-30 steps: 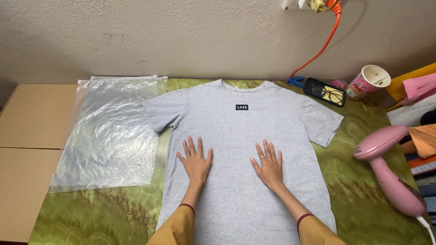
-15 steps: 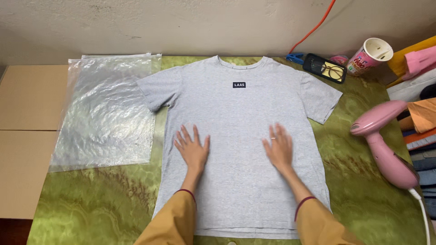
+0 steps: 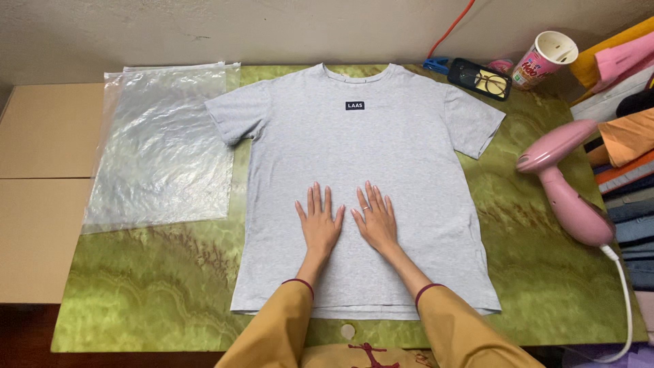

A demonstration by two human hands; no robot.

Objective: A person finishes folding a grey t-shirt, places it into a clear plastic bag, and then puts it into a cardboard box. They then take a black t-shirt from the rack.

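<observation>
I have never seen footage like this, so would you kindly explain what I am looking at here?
There is no machine: a person wears a camera on the head, looking down at their own bare hands. The left hand and right hand lie flat, side by side, on a grey T-shirt spread front-up on a green marbled table. Neither hand holds anything. Left of the shirt lies a clear plastic bag. On the right is a pink handheld steamer; at the back stand a paper cup and a case with glasses.
</observation>
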